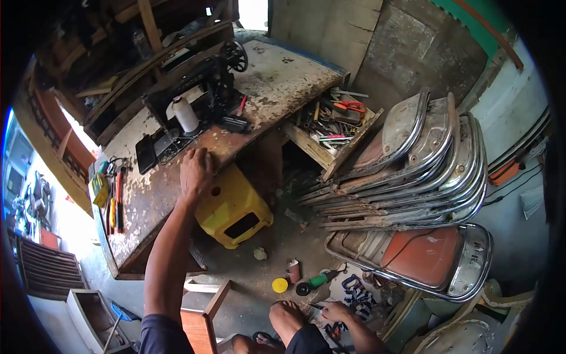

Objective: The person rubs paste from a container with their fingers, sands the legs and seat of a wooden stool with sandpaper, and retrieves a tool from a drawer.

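Observation:
My left hand (pixel 196 169) rests on the worn wooden table (pixel 265 88) near its front edge, fingers on the surface and no object visible in them. Just beyond it are a black phone (pixel 145 154) and a white thread cone (pixel 185 114) beside a black sewing machine (pixel 191 85). Low at the right, my right hand (pixel 335 311) is closed around a dark, slim tool (pixel 316 305) whose kind I cannot make out. Near that hand, a green angle grinder (pixel 320 279) and a bundle of striped cloth (pixel 358 295) lie on the floor.
A yellow plastic stool (pixel 233 206) lies tipped under the table edge. Stacked metal-framed chairs (pixel 413 177) fill the right side. An open drawer (pixel 321 153) holds jumbled tools. A wooden chair (pixel 197 327) stands close by; a yellow round lid (pixel 280 285) lies on the floor.

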The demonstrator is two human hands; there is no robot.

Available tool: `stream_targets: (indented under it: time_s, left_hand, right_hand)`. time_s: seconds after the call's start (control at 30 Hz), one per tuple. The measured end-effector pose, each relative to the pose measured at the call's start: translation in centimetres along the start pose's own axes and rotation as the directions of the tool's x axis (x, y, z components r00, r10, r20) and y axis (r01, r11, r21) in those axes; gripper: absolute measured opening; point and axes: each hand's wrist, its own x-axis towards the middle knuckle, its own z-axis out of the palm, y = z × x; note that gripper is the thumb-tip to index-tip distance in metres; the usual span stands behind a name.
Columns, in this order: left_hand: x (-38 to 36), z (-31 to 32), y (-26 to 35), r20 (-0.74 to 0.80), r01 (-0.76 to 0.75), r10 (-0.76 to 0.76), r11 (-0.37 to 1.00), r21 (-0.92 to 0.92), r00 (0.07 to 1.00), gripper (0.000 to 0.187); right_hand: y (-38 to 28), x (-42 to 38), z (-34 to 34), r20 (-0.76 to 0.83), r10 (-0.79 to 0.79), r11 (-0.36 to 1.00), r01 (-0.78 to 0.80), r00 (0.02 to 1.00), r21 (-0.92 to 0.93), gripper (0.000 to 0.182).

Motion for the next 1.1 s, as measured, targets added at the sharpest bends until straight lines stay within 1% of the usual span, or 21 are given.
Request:
stream_targets:
  time_s: [0.07, 0.1, 0.13, 0.2, 0.23, 0.27, 0.33, 0.4, 0.47, 0.53, 0.6, 0.63, 0.67, 0.7, 0.8, 0.83, 0.87, 0.97, 1.0, 1.07, 1.1]
  left_hand:
    - [2.7, 2.2, -0.2, -0.137, 0.220, -0.189, 0.936, 0.276, 0.973, 0.030]
    - [3.3, 2.5, 1.0, -0.134, 0.333, -0.306, 0.885, 0.324, 0.943, 0.033]
    - [3.7, 2.9, 1.0, -0.105, 0.323, -0.306, 0.885, 0.335, 0.946, 0.033]
    - [3.2, 2.7, 0.3, -0.128, 0.336, -0.311, 0.871, 0.359, 0.942, 0.035]
    - [3.5, 3.0, 0.2, -0.117, 0.356, -0.339, 0.839, 0.412, 0.933, 0.034]
    - [3.6, 3.1, 0.3, -0.095, 0.348, -0.341, 0.841, 0.414, 0.935, 0.034]
    - [3.8, 3.0, 0.2, -0.066, 0.376, -0.389, 0.814, 0.443, 0.919, 0.033]
    - [3.7, 3.2, 0.0, -0.058, 0.351, -0.371, 0.801, 0.485, 0.927, 0.032]
    - [3.7, 3.1, -0.2, -0.041, 0.346, -0.370, 0.813, 0.468, 0.928, 0.031]
    - [3.7, 3.4, -0.7, -0.049, 0.326, -0.349, 0.805, 0.496, 0.936, 0.031]
    - [3.6, 3.2, -0.4, -0.027, 0.322, -0.356, 0.809, 0.492, 0.934, 0.031]
    - [3.5, 2.9, -0.3, -0.018, 0.320, -0.360, 0.804, 0.501, 0.933, 0.031]
    - [3.6, 3.0, -0.2, -0.015, 0.324, -0.366, 0.805, 0.497, 0.931, 0.031]
    - [3.7, 3.0, -0.2, -0.011, 0.329, -0.372, 0.806, 0.492, 0.928, 0.032]
    - [3.5, 3.1, -0.5, 0.003, 0.310, -0.358, 0.813, 0.493, 0.934, 0.033]
    - [3.5, 3.2, -0.6, 0.004, 0.313, -0.362, 0.810, 0.497, 0.932, 0.033]
    - [3.4, 3.3, -0.7, 0.004, 0.303, -0.353, 0.808, 0.505, 0.935, 0.034]
    - [3.5, 3.3, -0.4, 0.017, 0.275, -0.335, 0.800, 0.534, 0.942, 0.037]
    - [3.5, 3.2, -0.3, 0.018, 0.263, -0.325, 0.794, 0.548, 0.945, 0.038]
    - [3.6, 3.3, -0.5, 0.025, 0.259, -0.325, 0.796, 0.548, 0.945, 0.040]
    - [3.5, 3.2, -0.4, 0.027, 0.255, -0.322, 0.797, 0.548, 0.946, 0.040]
  right_hand:
    - [-1.7, -0.9, -3.0, -0.016, -0.008, 0.999, 0.009, 1.000, 0.043, 0.046]
    - [-2.4, -0.8, -4.8, -0.084, -0.041, 0.997, 0.047, 0.996, 0.068, 0.044]
    - [-4.2, -1.2, -7.3, -0.146, -0.074, 0.992, 0.088, 0.987, 0.090, 0.041]
    - [-8.9, -2.3, -14.1, -0.291, -0.097, 0.994, 0.109, 0.952, 0.024, 0.041]
    - [-11.0, -2.0, -17.5, -0.392, -0.146, 0.983, 0.178, 0.908, 0.047, 0.039]
    - [-12.7, -1.6, -20.2, -0.489, -0.182, 0.968, 0.244, 0.853, 0.065, 0.037]
    - [-15.9, 0.5, -25.9, -0.726, -0.264, 0.885, 0.458, 0.635, 0.079, 0.033]
    - [-20.0, 1.0, -33.1, -0.795, -0.171, 0.869, 0.469, 0.582, 0.156, 0.026]
    - [-21.6, 3.5, -39.2, -0.885, -0.192, 0.897, 0.443, 0.425, 0.018, 0.023]
    - [-22.7, 6.1, -44.4, -0.950, -0.180, 0.888, 0.458, 0.254, -0.046, 0.020]
    - [-22.0, 10.4, -48.3, -0.956, -0.090, 0.961, 0.275, 0.279, -0.011, 0.020]
    - [-21.5, 12.0, -49.4, -0.953, -0.085, 0.961, 0.276, 0.292, -0.001, 0.020]
    - [-20.9, 13.3, -50.6, -0.869, -0.189, 0.981, 0.119, 0.456, -0.151, 0.024]
    - [-20.5, 14.4, -50.9, -0.745, -0.248, 0.946, -0.010, 0.619, -0.323, 0.027]
    - [-20.0, 16.4, -49.2, -0.758, -0.285, 0.915, -0.070, 0.587, -0.398, 0.030]
    - [-20.2, 16.1, -49.9, -0.715, -0.201, 0.942, -0.068, 0.670, -0.328, 0.035]
    - [-20.4, 15.8, -50.2, -0.710, -0.204, 0.942, -0.063, 0.674, -0.330, 0.035]
    - [-20.4, 15.3, -49.8, -0.646, -0.330, 0.891, 0.002, 0.688, -0.454, 0.036]
    - [-20.2, 15.4, -49.7, -0.643, -0.331, 0.892, 0.007, 0.690, -0.451, 0.036]
    - [-20.1, 15.8, -50.0, -0.555, -0.486, 0.812, 0.114, 0.675, -0.572, 0.033]
    - [-20.5, 15.9, -50.2, -0.529, -0.470, 0.828, 0.145, 0.706, -0.542, 0.036]
